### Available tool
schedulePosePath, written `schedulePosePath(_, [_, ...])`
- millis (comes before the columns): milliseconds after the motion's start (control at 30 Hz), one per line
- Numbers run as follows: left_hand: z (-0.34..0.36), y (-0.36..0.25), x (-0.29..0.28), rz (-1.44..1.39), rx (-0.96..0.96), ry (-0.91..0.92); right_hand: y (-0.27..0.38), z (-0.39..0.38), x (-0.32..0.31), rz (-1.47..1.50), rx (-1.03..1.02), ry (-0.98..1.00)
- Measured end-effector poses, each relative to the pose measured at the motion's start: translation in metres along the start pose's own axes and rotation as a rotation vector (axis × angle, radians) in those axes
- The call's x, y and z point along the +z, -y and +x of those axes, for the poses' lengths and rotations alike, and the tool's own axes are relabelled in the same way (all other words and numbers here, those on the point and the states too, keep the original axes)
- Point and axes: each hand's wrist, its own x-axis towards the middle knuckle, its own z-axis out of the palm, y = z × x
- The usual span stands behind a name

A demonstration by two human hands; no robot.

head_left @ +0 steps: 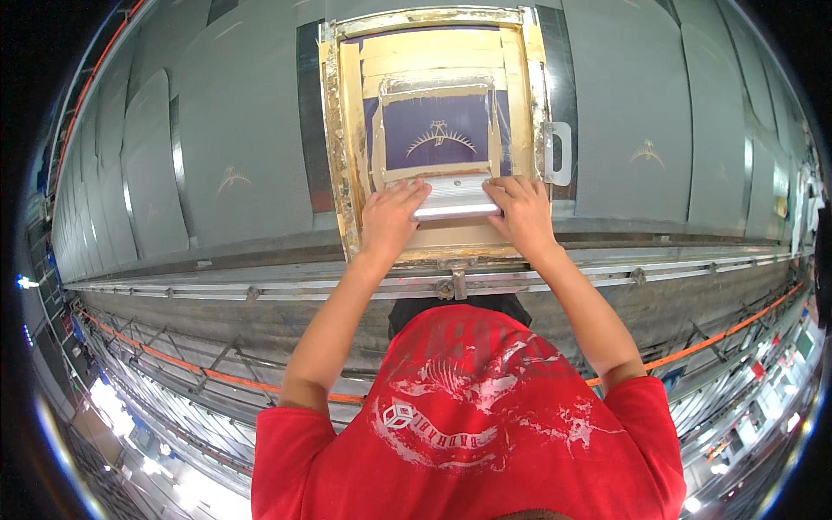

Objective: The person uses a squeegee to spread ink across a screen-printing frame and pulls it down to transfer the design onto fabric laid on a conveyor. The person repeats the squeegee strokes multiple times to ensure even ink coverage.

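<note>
My left grip (392, 211) and right grip (523, 211) clamp a silver metal squeegee (457, 199), where uneven pressure could streak the yellow-framed rectangular screen (433, 54).

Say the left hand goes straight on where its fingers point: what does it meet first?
The silver bar; the left hand has its fingers on that bar's left end. Beyond it, forward and right, probably the dark blue panel, though one view leaves depth unclear.

Your silver squeegee (457, 201) sits crosswise toward the near end of that pretty grubby screen frame (334, 113), purple mesh (416, 113) just beyond.
</note>
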Motion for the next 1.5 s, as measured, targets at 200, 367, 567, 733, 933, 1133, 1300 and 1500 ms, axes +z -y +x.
schedulePosePath(200, [0.097,0.031,-0.029,-0.149,-0.147,0.123,-0.033,0.082,-0.028,-0.066,-0.052,-0.121])
schedulePosePath(367, [0.155,0.039,-0.036,-0.094,-0.133,0.03,-0.064,0.135,-0.019,-0.043,-0.011,-0.192])
schedulePosePath(567, [0.06,0.008,-0.008,-0.021,-0.142,0.125,-0.032,0.043,0.006,0.037,0.021,-0.094])
schedulePosePath(733, [-0.003,-0.001,0.004,-0.028,-0.048,0.127,0.002,-0.012,-0.001,0.056,0.035,0.005])
schedulePosePath(933, [0.097,0.032,-0.032,-0.164,-0.159,0.156,-0.033,0.082,-0.03,0.022,0.028,-0.05])
schedulePosePath(1133, [0.168,0.046,-0.041,-0.051,-0.167,0.089,-0.064,0.146,-0.022,0.035,0.014,-0.194])
schedulePosePath(1300, [0.095,0.014,-0.019,-0.017,-0.182,0.174,-0.041,0.063,-0.001,0.089,0.042,-0.121])
schedulePosePath(1500, [-0.016,-0.007,0.014,-0.041,-0.069,0.109,-0.009,-0.026,0.013,0.11,-0.032,-0.045])
